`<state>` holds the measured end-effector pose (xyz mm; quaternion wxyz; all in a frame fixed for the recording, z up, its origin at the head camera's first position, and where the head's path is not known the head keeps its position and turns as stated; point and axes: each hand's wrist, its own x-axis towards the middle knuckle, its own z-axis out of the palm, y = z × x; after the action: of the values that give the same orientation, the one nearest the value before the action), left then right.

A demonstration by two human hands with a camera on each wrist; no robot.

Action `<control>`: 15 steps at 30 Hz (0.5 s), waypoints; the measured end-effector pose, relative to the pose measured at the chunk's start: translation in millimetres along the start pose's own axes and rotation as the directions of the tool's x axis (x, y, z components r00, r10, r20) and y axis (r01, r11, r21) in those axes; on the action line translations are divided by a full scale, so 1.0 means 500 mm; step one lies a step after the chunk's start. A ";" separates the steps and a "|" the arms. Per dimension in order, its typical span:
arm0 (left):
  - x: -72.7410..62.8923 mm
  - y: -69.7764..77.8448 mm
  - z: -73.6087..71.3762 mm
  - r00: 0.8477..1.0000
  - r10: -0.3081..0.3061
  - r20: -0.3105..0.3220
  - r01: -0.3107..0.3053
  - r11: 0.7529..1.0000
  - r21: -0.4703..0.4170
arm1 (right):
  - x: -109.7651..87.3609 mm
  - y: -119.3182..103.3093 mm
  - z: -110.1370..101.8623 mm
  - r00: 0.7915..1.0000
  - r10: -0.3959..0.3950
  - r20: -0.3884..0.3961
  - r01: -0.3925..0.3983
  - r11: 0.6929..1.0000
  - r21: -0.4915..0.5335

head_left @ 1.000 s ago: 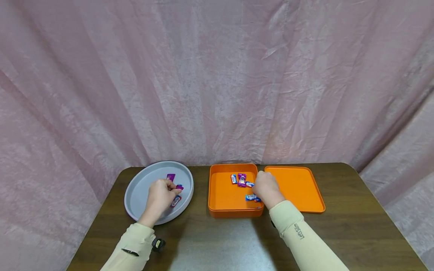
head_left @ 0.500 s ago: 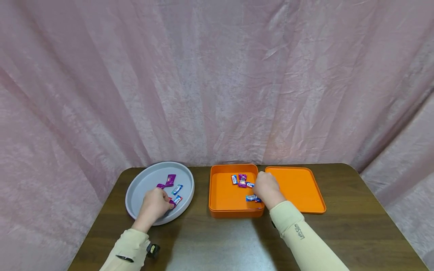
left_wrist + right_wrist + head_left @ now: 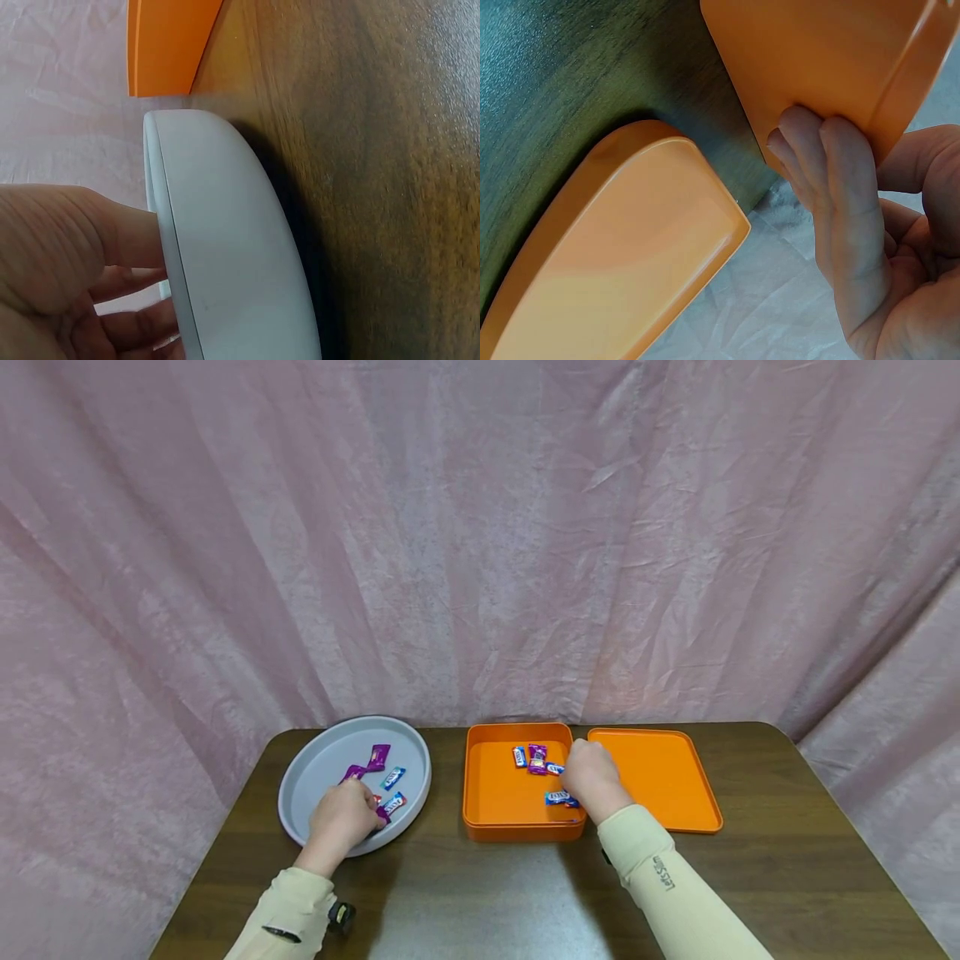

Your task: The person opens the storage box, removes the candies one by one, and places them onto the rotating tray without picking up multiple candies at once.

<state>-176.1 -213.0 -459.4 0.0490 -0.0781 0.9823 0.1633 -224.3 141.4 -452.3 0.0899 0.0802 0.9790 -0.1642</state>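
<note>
In the head view my left hand reaches over the near rim of a grey round tray. Its fingertips pinch a purple-wrapped candy, partly covered by the hand. Two more purple candies and blue-and-white wrapped ones lie around it in the tray. In the left wrist view the rim hides the left fingertips. My right hand grips the right wall of an orange box, with fingers along its outside. Several wrapped candies lie in that box, some partly hidden by the right hand.
An orange lid lies flat on the wooden table, just right of the box. A pink curtain hangs right behind the table's far edge. Bare tabletop separates the tray from the box.
My left hand has moved toward the near side of the tray with a purple candy at its fingertips, uncovering other candies. The right hand stays on the box wall.
</note>
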 end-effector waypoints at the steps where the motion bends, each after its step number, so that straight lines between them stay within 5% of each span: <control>1: -0.001 0.000 -0.001 1.000 0.000 -0.001 0.000 1.000 0.006 | 0.000 0.000 0.000 1.000 -0.001 -0.001 0.001 1.000 -0.002; 15: -0.002 0.003 -0.016 0.999 -0.032 0.000 0.032 0.999 0.024 | 0.003 0.003 0.002 1.000 -0.004 -0.001 0.004 1.000 -0.002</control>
<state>-175.9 -214.3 -451.5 0.0526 -0.0931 0.9828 0.1509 -225.5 142.5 -453.8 0.0892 0.0780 0.9794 -0.1635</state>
